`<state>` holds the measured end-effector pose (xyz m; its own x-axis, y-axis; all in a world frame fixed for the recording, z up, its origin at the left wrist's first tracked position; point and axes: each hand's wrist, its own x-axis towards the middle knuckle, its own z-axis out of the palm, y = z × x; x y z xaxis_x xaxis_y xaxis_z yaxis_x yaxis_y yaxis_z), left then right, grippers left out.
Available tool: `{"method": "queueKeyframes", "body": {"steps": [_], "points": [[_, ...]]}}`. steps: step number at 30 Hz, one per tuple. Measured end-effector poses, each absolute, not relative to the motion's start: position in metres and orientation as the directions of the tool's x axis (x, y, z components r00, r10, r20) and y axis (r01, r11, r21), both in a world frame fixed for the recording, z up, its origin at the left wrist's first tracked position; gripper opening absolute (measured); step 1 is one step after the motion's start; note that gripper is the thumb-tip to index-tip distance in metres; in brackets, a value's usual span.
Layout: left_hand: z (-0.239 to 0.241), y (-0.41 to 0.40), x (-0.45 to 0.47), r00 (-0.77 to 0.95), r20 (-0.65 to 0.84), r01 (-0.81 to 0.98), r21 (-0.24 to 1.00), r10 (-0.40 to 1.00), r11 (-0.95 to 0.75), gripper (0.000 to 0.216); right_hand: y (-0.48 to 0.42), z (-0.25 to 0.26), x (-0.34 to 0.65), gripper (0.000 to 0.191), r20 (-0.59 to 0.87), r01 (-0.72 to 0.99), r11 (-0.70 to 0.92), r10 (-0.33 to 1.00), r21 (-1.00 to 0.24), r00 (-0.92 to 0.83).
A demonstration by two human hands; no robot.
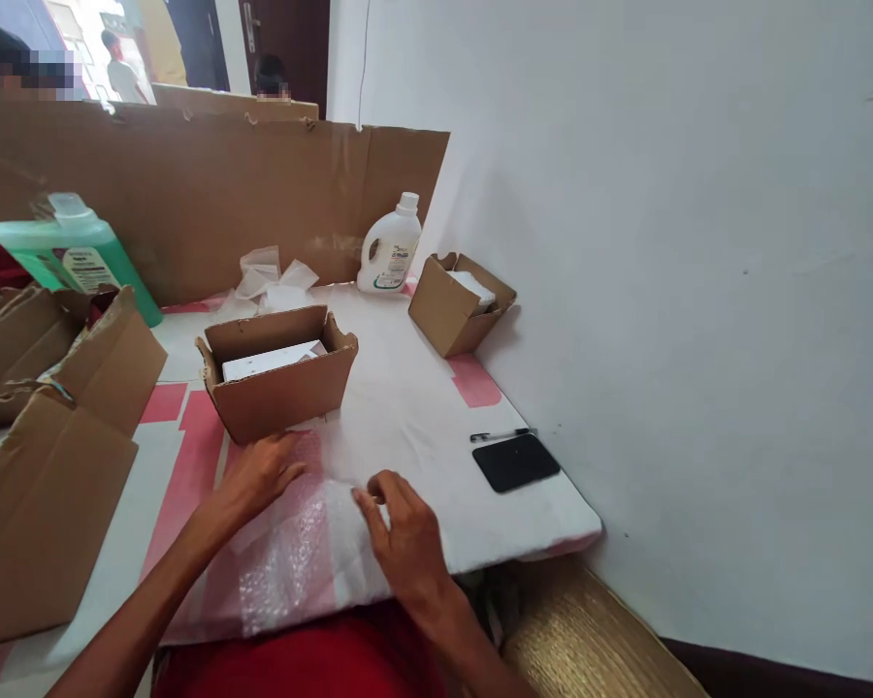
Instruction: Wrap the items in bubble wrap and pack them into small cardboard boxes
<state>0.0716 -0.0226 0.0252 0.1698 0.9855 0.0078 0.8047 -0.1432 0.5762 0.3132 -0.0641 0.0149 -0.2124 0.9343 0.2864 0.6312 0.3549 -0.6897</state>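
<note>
- Head view: a left hand (260,472), thumb and fingers slightly parted, reaches over a clear bubble-wrap sheet (287,562) spread below and between both hands; whether it grips the plastic cannot be told.
- The right hand (407,531) curls loosely, thumb near forefinger, beside the sheet's edge; any hold there is unclear.
- Just beyond the left hand's fingers stands an open brown cardboard box (291,393) with a flat white item (271,361) inside.
- Right of the right hand lie a flat black rounded rectangle (516,462) and a slim black-and-clear pen (496,436).
- Farther ahead of it stands a white plastic jug (391,250).
</note>
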Motion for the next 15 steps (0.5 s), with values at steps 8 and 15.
{"method": "queueKeyframes", "body": {"steps": [8, 15], "points": [[0.007, -0.105, 0.092, 0.167, 0.572, 0.91, 0.224, 0.803, -0.349, 0.045, -0.063, 0.019, 0.241, 0.037, 0.524, 0.196, 0.576, 0.811, -0.794, -0.261], [-0.095, -0.115, 0.095, 0.213, 0.461, 0.955, 0.09, 0.862, -0.284, 0.067, -0.032, -0.035, 0.206, 0.065, 0.253, 0.327, 0.771, 0.524, -0.546, -0.813]]}}
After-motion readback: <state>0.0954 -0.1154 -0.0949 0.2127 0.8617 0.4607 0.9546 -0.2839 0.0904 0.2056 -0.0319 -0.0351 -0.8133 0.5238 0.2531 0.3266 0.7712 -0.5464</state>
